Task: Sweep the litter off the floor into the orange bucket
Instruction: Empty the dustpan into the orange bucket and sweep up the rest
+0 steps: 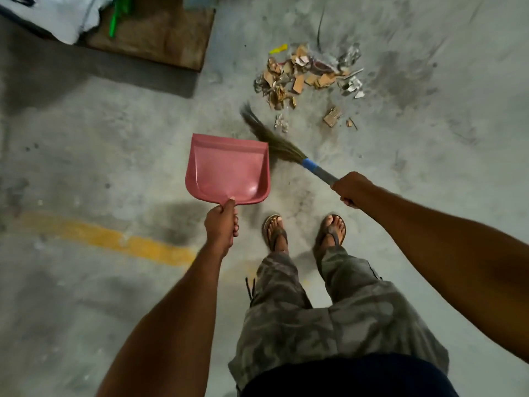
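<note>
Left hand (221,228) grips a pink plastic dustpan (229,170). Right hand (348,188) clasps a blue-taped grass broom (276,143) near torn cardboard litter (306,74).

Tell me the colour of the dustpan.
The dustpan is pink, clearest in the head view.

— Anything here that can be read?

— Nothing legible. The white sack (65,21) at eleven o'clock has dark printed marks along its upper edge, but they're blurred and cut by the frame, so I can't make out a single letter.

— Any signs or markings?

— Just a worn yellow painted stripe (108,239) on the concrete floor (86,138) at eight o'clock, a plain line.
</note>
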